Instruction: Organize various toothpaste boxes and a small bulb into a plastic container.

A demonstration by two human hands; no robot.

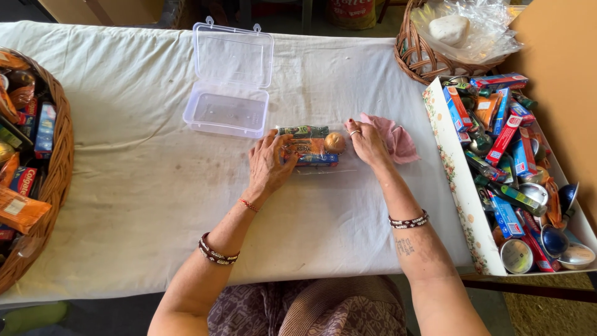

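Head view: the left hand (268,163) lies flat, fingers spread on a clear packet of small goods (313,149) at table (124,186) centre. The right hand (367,142), fingers loosely curled, touches its 3 o'clock edge, a pink cloth (398,140) just beyond. An open clear box (230,93) sits at 11 o'clock.

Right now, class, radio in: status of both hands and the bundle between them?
Left hand flat on clear-wrapped bundle. Right hand at its other end. Open clear plastic box just behind, pink cloth beside right hand.

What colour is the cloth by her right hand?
Pink. The cloth shows best in the head view, beside the right hand.
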